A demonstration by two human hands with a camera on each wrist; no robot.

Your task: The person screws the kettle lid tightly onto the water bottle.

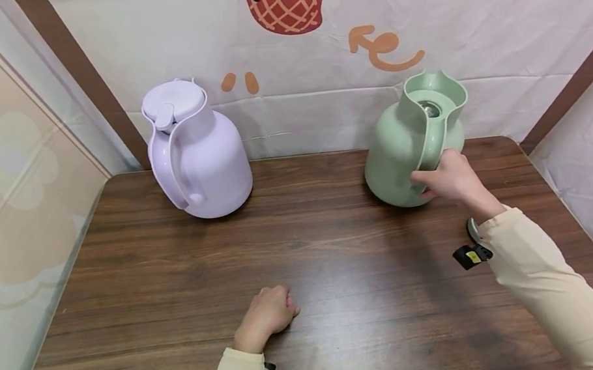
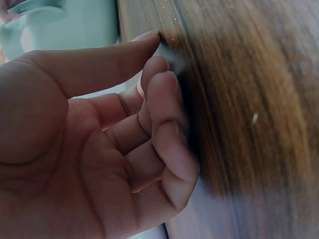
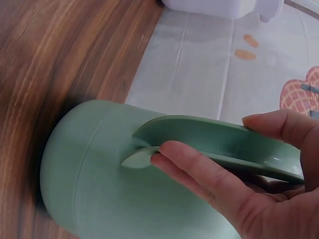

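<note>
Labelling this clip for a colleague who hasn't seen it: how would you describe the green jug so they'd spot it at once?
Find the brown wooden table and look along its far side. Toward the right end is a pale green jug, its handle gripped by the person's right hand. The lilac jug to its left is lidded and untouched; this one's mouth is uncovered.

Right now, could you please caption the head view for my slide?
Right hand holding a green jug by its handle, left hand empty, lilac jug at left.
</note>
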